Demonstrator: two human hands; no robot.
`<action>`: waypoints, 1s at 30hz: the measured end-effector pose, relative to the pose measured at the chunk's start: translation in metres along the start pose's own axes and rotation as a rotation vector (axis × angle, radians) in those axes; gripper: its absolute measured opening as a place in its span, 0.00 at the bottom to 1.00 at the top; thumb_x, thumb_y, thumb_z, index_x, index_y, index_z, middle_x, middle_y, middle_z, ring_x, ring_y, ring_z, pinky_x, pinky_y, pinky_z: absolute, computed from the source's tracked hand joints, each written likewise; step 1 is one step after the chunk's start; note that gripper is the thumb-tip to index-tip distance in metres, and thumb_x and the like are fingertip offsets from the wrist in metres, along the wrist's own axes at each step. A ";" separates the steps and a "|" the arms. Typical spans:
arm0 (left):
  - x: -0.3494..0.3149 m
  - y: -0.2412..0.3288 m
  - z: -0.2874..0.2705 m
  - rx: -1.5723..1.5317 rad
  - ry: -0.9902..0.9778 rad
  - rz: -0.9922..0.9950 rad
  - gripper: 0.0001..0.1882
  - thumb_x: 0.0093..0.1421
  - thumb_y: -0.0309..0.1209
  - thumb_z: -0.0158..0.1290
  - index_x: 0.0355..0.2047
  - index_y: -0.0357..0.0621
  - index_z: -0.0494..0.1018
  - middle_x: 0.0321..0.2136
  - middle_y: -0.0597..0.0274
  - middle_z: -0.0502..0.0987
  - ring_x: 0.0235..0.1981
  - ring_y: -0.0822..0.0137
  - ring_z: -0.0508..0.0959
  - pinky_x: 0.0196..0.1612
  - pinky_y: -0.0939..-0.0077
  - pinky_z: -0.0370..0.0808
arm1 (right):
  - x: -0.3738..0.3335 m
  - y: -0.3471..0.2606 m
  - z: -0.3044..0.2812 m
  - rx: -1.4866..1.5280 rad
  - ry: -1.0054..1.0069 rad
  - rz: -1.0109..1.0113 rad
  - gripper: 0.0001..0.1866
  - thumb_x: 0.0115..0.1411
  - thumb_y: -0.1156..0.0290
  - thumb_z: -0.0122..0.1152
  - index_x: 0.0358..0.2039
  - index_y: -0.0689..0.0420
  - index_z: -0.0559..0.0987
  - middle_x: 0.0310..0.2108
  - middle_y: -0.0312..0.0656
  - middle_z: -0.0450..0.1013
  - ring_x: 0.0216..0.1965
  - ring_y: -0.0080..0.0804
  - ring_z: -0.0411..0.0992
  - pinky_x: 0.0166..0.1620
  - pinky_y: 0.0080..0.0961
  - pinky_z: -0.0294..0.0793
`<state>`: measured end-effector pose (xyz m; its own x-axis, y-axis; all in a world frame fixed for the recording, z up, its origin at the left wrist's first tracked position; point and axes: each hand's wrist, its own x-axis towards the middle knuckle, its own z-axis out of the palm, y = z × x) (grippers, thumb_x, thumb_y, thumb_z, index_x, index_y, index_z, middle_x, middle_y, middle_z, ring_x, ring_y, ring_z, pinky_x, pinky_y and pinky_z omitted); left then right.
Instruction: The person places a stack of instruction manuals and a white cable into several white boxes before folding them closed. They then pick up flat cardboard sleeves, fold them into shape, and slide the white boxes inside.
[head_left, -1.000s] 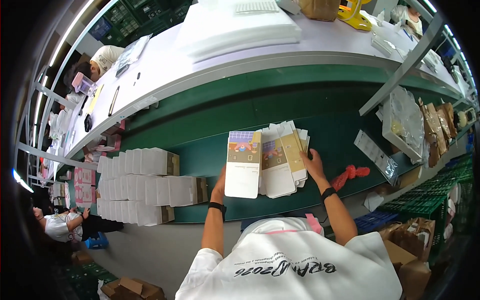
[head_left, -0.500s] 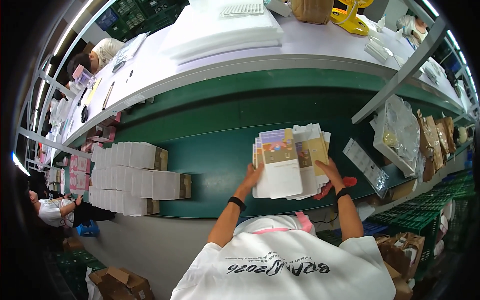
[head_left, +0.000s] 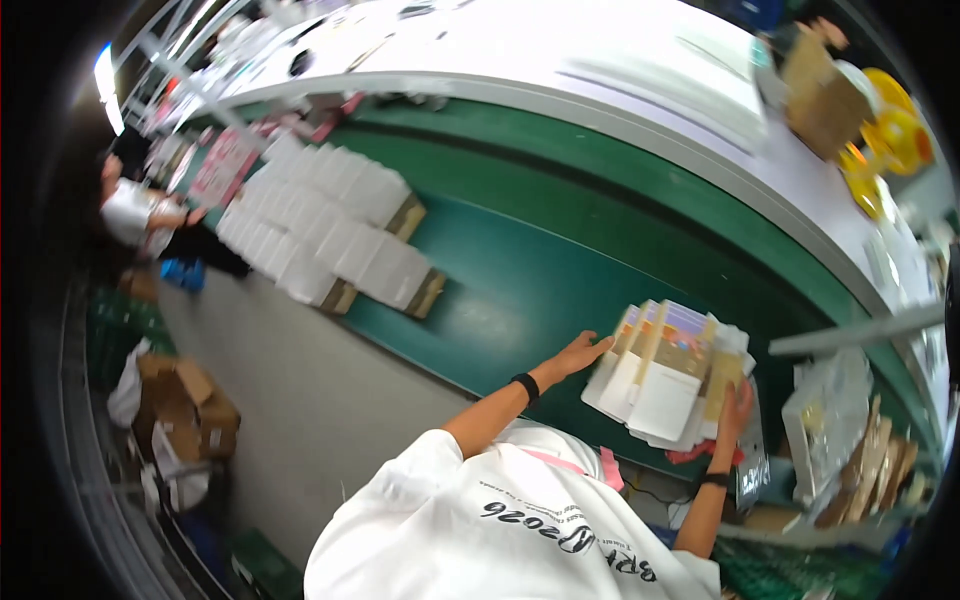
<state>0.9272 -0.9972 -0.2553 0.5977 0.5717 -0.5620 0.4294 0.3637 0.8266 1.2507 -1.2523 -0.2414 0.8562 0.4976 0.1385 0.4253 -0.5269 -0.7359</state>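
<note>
A loose, fanned pile of flat printed cards (head_left: 665, 395), white with purple and tan panels, lies on the green worktop (head_left: 500, 300) in front of me on the right. My left hand (head_left: 583, 354) is at the pile's left edge, its fingers stretched out and the fingertips touching or nearly touching the cards. My right hand (head_left: 735, 408) grips the right edge, its thumb over the top. The undersides of the cards are hidden.
Rows of overlapping white cards (head_left: 340, 225) with brown ends lie to the left. A white shelf (head_left: 520, 80) runs above, carrying a yellow fan (head_left: 895, 135) and a brown box (head_left: 825, 95). A tray of clear plastic (head_left: 825, 415) stands right. Another person (head_left: 140, 215) is far left.
My view has turned and tilted, so the scene sits differently. The cards at the pile's left are spread more apart, and my left hand reaches in at its upper left edge.
</note>
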 end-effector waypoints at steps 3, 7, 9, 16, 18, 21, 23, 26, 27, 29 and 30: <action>-0.032 -0.023 -0.060 -0.159 0.167 -0.052 0.42 0.57 0.56 0.54 0.59 0.33 0.57 0.49 0.46 0.71 0.49 0.56 0.73 0.48 0.61 0.73 | -0.018 -0.085 0.017 0.221 -0.074 -0.052 0.20 0.64 0.65 0.57 0.52 0.64 0.71 0.51 0.46 0.70 0.50 0.33 0.70 0.54 0.26 0.68; -0.100 -0.068 -0.157 -0.422 0.574 -0.104 0.33 0.55 0.42 0.59 0.54 0.37 0.60 0.44 0.53 0.72 0.39 0.65 0.75 0.40 0.67 0.74 | -0.049 -0.186 0.049 0.369 -0.170 -0.108 0.16 0.65 0.70 0.54 0.51 0.63 0.72 0.49 0.45 0.71 0.48 0.31 0.71 0.52 0.25 0.69; -0.123 -0.095 -0.197 -0.388 0.803 -0.148 0.32 0.54 0.36 0.61 0.54 0.37 0.60 0.45 0.53 0.70 0.38 0.66 0.75 0.39 0.69 0.74 | -0.070 -0.223 0.082 0.418 -0.277 -0.082 0.15 0.65 0.70 0.54 0.50 0.63 0.73 0.47 0.44 0.72 0.47 0.30 0.72 0.50 0.24 0.70; -0.151 -0.132 -0.305 -0.382 1.026 -0.156 0.38 0.52 0.31 0.62 0.59 0.37 0.56 0.50 0.54 0.68 0.41 0.65 0.74 0.40 0.70 0.73 | -0.157 -0.340 0.226 0.442 -1.079 -0.015 0.19 0.65 0.66 0.55 0.53 0.60 0.71 0.41 0.42 0.76 0.38 0.28 0.76 0.41 0.21 0.74; -0.150 -0.147 -0.330 -0.416 1.024 -0.159 0.39 0.51 0.30 0.62 0.59 0.36 0.55 0.51 0.53 0.67 0.41 0.65 0.74 0.40 0.70 0.73 | -0.176 -0.373 0.269 0.372 -1.157 0.028 0.22 0.65 0.63 0.55 0.55 0.60 0.68 0.42 0.43 0.76 0.38 0.28 0.76 0.39 0.21 0.74; -0.139 -0.162 -0.355 -0.347 1.017 -0.073 0.43 0.49 0.28 0.63 0.62 0.34 0.52 0.55 0.46 0.64 0.45 0.60 0.73 0.47 0.65 0.72 | -0.193 -0.436 0.326 0.215 -1.254 0.163 0.28 0.65 0.58 0.54 0.59 0.61 0.62 0.43 0.46 0.75 0.39 0.30 0.76 0.37 0.22 0.75; -0.132 -0.156 -0.363 -0.254 1.031 -0.045 0.44 0.49 0.27 0.63 0.62 0.33 0.51 0.55 0.45 0.63 0.47 0.58 0.72 0.49 0.64 0.71 | -0.201 -0.465 0.359 0.113 -1.266 0.268 0.31 0.64 0.55 0.54 0.61 0.61 0.59 0.44 0.48 0.75 0.39 0.31 0.76 0.36 0.23 0.76; -0.126 -0.149 -0.384 -0.039 1.076 0.046 0.45 0.47 0.25 0.63 0.62 0.32 0.50 0.56 0.42 0.62 0.51 0.53 0.70 0.53 0.60 0.68 | -0.212 -0.482 0.405 0.067 -1.278 0.260 0.36 0.63 0.55 0.54 0.63 0.62 0.55 0.45 0.52 0.74 0.40 0.35 0.76 0.36 0.24 0.77; -0.124 -0.153 -0.392 0.023 1.067 0.090 0.46 0.47 0.25 0.63 0.62 0.32 0.50 0.55 0.41 0.62 0.52 0.51 0.68 0.54 0.59 0.67 | -0.214 -0.484 0.411 0.054 -1.277 0.266 0.36 0.63 0.55 0.54 0.63 0.62 0.55 0.45 0.52 0.74 0.40 0.35 0.76 0.36 0.24 0.77; -0.120 -0.159 -0.404 0.148 1.046 0.185 0.46 0.45 0.23 0.63 0.62 0.32 0.50 0.55 0.39 0.62 0.53 0.45 0.66 0.55 0.57 0.66 | -0.210 -0.484 0.414 0.086 -1.181 0.217 0.31 0.62 0.61 0.54 0.59 0.66 0.59 0.41 0.52 0.75 0.38 0.37 0.77 0.32 0.30 0.79; -0.118 -0.161 -0.409 0.138 1.040 0.182 0.46 0.45 0.23 0.63 0.62 0.32 0.50 0.55 0.39 0.62 0.53 0.45 0.66 0.55 0.57 0.66 | -0.206 -0.482 0.415 0.102 -1.133 0.190 0.29 0.61 0.63 0.53 0.57 0.68 0.61 0.39 0.53 0.76 0.37 0.38 0.78 0.30 0.33 0.80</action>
<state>0.5100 -0.8224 -0.3106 -0.1833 0.9801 -0.0763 0.5038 0.1603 0.8488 0.7474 -0.8151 -0.1898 0.1278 0.7768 -0.6167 0.2479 -0.6270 -0.7385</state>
